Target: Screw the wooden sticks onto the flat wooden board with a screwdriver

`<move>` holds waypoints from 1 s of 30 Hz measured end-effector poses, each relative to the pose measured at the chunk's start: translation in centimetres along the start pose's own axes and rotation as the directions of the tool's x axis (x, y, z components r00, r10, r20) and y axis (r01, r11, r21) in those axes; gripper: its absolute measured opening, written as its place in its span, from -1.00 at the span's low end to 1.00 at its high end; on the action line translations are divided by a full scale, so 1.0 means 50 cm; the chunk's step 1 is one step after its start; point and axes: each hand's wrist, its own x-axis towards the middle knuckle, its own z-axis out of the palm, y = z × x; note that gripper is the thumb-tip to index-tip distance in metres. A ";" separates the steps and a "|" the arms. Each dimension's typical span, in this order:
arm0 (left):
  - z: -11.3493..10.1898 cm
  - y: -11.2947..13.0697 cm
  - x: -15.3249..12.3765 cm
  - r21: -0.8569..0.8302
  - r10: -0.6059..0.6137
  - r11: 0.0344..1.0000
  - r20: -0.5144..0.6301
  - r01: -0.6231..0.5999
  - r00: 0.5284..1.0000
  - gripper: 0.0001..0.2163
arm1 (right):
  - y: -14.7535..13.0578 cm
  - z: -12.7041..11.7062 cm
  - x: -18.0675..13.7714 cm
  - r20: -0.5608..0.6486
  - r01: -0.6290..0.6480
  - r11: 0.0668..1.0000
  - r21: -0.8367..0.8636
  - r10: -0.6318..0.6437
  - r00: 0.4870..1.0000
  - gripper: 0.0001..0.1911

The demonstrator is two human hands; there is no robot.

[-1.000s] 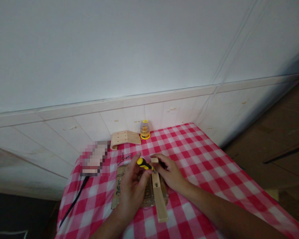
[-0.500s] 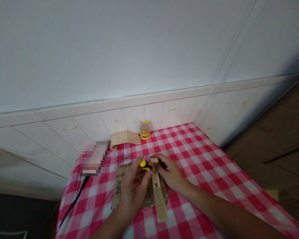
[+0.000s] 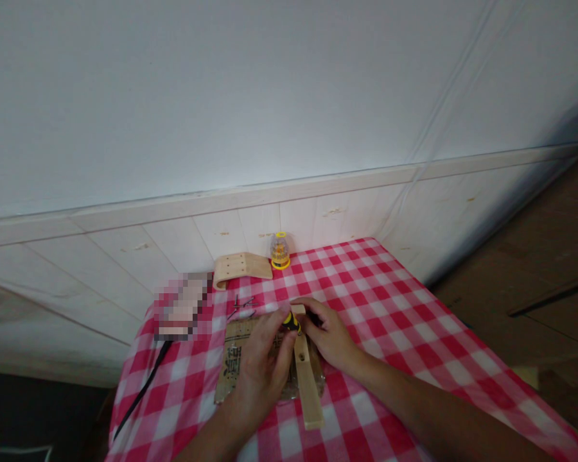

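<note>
We are clamping the fingers of our left hand [image 3: 264,350] on a yellow-and-black screwdriver [image 3: 291,322], while our right hand [image 3: 330,330] is gripping the far end of a pale, straight wooden bar [image 3: 309,394]. The bar is lying across a brown, black-printed flat packet [image 3: 231,350] on the red-and-white checked desk [image 3: 390,308]. Since a moment ago, our left hand is rolling rightward over the handle, now hiding most of its yellow end, while our right is staying put; we are apparently turning the tool against a steadied bar.
</note>
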 end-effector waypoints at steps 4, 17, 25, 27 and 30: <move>-0.001 0.007 0.015 0.027 0.037 0.999 -0.048 -0.036 0.998 -0.62 | 0.003 0.000 -0.001 0.005 0.017 1.000 0.013 -0.017 1.000 -0.77; 0.013 -0.019 -0.010 0.036 0.003 0.999 -0.070 0.000 0.998 -0.67 | -0.001 -0.002 -0.001 0.010 0.028 1.000 -0.011 -0.028 1.000 -0.78; 0.010 -0.021 -0.013 0.009 -0.019 1.000 -0.021 0.019 1.000 -0.62 | 0.001 0.000 0.001 0.009 0.014 1.000 -0.015 -0.014 1.000 -0.77; 0.009 -0.021 -0.015 0.008 -0.016 1.000 -0.001 0.016 1.000 -0.60 | 0.003 -0.001 0.002 0.008 0.009 1.000 -0.008 -0.009 1.000 -0.77; 0.009 -0.022 -0.017 -0.005 0.000 1.000 0.011 0.000 1.000 -0.59 | 0.006 -0.002 0.001 0.011 0.014 1.000 -0.016 -0.014 1.000 -0.77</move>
